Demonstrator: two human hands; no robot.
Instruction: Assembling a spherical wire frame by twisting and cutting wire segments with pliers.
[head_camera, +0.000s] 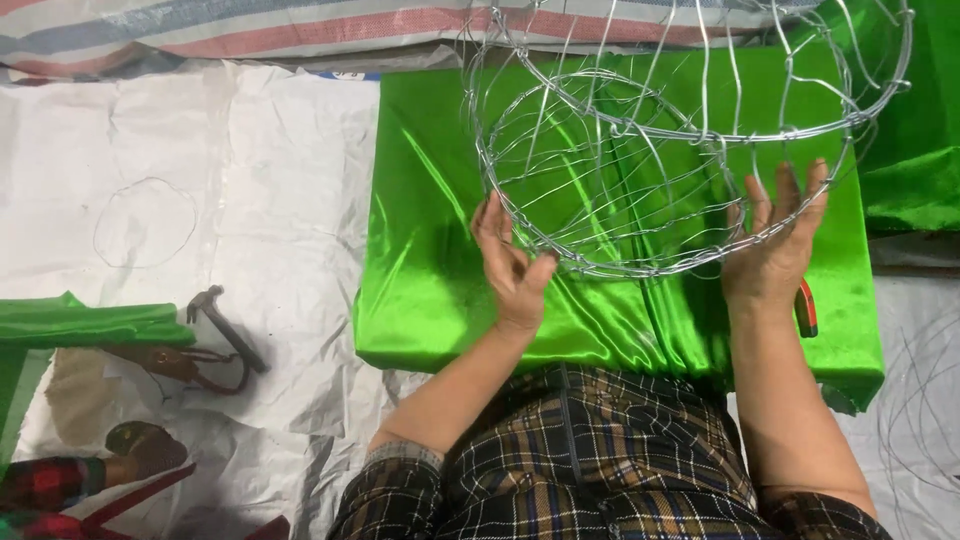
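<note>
A round cage-like frame of bent silver wire (690, 130) is held up over a block wrapped in shiny green satin cloth (430, 250). My left hand (510, 265) pinches the frame's lower rim on its left side. My right hand (775, 240) presses flat, fingers spread, against the rim on the right. Through the wires the green cloth shows. A red-handled tool (806, 308) lies on the cloth just right of my right wrist, mostly hidden.
White crinkled sheeting (200, 200) covers the floor at left, with a thin wire loop (145, 222) on it. A hammer and pliers (215, 345) lie beside folded green cloth (80, 322). More green cloth (915, 150) sits at right, loose wires (925, 400) below it.
</note>
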